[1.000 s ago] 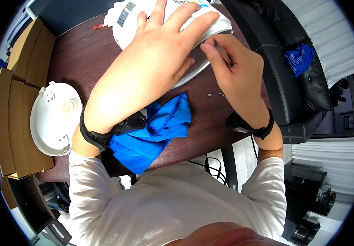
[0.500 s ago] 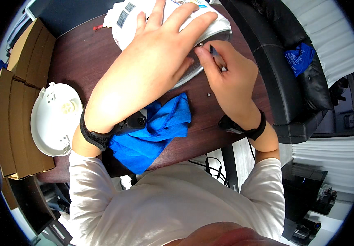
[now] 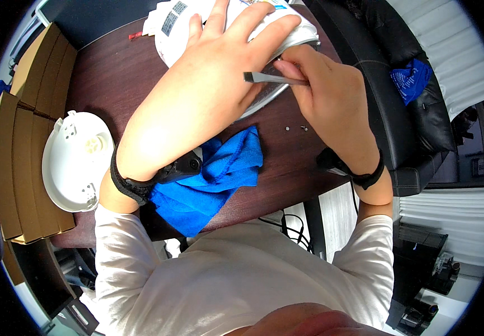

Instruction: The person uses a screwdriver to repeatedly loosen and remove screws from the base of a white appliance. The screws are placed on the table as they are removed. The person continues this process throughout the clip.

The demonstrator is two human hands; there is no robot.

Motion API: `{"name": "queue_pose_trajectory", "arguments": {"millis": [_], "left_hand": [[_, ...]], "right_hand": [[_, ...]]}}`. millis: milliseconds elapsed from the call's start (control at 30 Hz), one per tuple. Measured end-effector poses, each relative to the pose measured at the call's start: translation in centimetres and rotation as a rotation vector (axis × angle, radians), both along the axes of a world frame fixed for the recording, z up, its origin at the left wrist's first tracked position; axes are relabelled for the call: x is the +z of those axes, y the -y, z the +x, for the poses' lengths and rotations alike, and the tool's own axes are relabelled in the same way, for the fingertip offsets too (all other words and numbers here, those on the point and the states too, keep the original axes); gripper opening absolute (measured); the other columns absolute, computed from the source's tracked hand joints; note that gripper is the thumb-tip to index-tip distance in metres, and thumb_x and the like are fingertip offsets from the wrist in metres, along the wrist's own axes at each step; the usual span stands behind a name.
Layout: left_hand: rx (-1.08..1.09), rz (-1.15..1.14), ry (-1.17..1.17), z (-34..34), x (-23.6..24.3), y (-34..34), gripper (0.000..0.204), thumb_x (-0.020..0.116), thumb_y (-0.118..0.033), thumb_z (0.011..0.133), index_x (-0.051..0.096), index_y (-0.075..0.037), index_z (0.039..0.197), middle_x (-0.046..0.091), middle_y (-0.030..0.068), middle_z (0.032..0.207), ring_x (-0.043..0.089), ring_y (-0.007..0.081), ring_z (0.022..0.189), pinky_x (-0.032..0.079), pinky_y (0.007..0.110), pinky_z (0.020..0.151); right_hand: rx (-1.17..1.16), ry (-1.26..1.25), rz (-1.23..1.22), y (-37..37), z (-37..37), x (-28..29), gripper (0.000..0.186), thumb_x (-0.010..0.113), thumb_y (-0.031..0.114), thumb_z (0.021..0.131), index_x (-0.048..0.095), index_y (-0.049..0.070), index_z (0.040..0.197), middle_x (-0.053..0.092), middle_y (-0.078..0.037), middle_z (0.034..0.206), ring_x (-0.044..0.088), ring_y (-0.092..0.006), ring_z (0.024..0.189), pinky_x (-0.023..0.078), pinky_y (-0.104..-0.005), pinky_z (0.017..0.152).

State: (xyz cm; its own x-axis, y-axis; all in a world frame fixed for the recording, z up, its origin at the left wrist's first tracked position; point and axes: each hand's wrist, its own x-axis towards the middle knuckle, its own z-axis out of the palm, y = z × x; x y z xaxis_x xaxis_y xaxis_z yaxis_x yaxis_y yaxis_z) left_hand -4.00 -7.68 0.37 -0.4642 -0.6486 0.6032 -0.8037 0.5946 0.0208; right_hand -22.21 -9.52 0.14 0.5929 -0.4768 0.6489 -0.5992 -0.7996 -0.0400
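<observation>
My left hand (image 3: 228, 56) lies with spread fingers on a white rounded housing (image 3: 169, 42) at the far side of the table, its palm over the rim. In my right hand (image 3: 326, 89) is a flat-bladed screwdriver (image 3: 275, 79), gripped by the fingers, with the metal blade pointing left across my left hand's wrist side. My right thumb and fingertip meet at the housing's dark edge; what they touch there is too small to tell. Two tiny screws, one screw (image 3: 287, 129) and another screw (image 3: 304, 128), lie on the table below my right hand.
A blue cloth (image 3: 214, 179) lies under my left wrist. At the left, a white oval cover (image 3: 71, 173) leans against cardboard boxes (image 3: 29, 168). A black sofa (image 3: 365, 84) stands beyond the right edge of the brown table (image 3: 118, 78).
My right hand has shifted slightly right and turned, so the screwdriver blade now points left. A second screw shows beside the first. My left hand has stayed nearly still.
</observation>
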Motion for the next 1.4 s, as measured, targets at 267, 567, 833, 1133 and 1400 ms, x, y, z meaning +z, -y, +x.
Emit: {"name": "queue_pose_trajectory", "arguments": {"millis": [267, 567, 833, 1133, 1400], "left_hand": [[0.026, -0.019, 0.016, 0.5, -1.0, 0.8, 0.076, 0.069, -0.003, 0.073, 0.038, -0.021, 0.14, 0.04, 0.0126, 0.14, 0.032, 0.0493, 0.131, 0.029, 0.054, 0.11], [0.019, 0.02, -0.03, -0.5, 0.6, -0.5, 0.075, 0.068, -0.002, 0.074, 0.039, -0.021, 0.14, 0.041, 0.0128, 0.14, 0.032, 0.0477, 0.131, 0.031, 0.053, 0.107], [-0.167, 0.017, -0.128, 0.4, 0.5, 0.2, 0.066, 0.069, -0.006, 0.073, 0.047, -0.017, 0.134, 0.045, 0.0139, 0.134, 0.041, 0.0397, 0.125, 0.038, 0.046, 0.102], [-0.208, -0.134, -0.155, 1.2, -1.7, 2.8, 0.068, 0.071, -0.006, 0.07, 0.048, -0.018, 0.133, 0.046, 0.0154, 0.132, 0.044, 0.0391, 0.123, 0.041, 0.046, 0.099], [-0.041, 0.0, -0.06, 0.4, 0.2, 0.6, 0.067, 0.071, -0.005, 0.07, 0.049, -0.018, 0.132, 0.046, 0.0157, 0.132, 0.044, 0.0395, 0.123, 0.042, 0.046, 0.099]], "right_hand": [[-0.012, 0.017, 0.01, -0.3, 0.0, 0.3, 0.014, 0.063, 0.018, 0.087, 0.053, 0.009, 0.091, 0.062, -0.007, 0.073, 0.064, -0.0245, 0.061, 0.047, -0.0328, 0.05], [0.037, 0.082, -0.075, 0.4, -0.1, -0.8, 0.016, 0.066, 0.016, 0.084, 0.056, 0.01, 0.096, 0.063, -0.006, 0.075, 0.064, -0.0226, 0.062, 0.048, -0.0314, 0.051], [0.027, 0.124, -0.099, 0.4, 0.1, -1.5, 0.014, 0.065, 0.017, 0.085, 0.057, 0.009, 0.093, 0.063, -0.005, 0.074, 0.064, -0.0219, 0.061, 0.048, -0.0316, 0.051], [-0.026, 0.094, -0.035, -0.2, 0.5, -1.0, 0.014, 0.062, 0.017, 0.088, 0.051, 0.009, 0.088, 0.06, -0.005, 0.07, 0.062, -0.0233, 0.056, 0.046, -0.0318, 0.048], [-0.03, 0.091, 0.015, -0.3, 0.6, -1.1, 0.017, 0.063, 0.019, 0.088, 0.049, 0.009, 0.086, 0.059, -0.005, 0.068, 0.061, -0.0237, 0.054, 0.046, -0.0322, 0.047]]}}
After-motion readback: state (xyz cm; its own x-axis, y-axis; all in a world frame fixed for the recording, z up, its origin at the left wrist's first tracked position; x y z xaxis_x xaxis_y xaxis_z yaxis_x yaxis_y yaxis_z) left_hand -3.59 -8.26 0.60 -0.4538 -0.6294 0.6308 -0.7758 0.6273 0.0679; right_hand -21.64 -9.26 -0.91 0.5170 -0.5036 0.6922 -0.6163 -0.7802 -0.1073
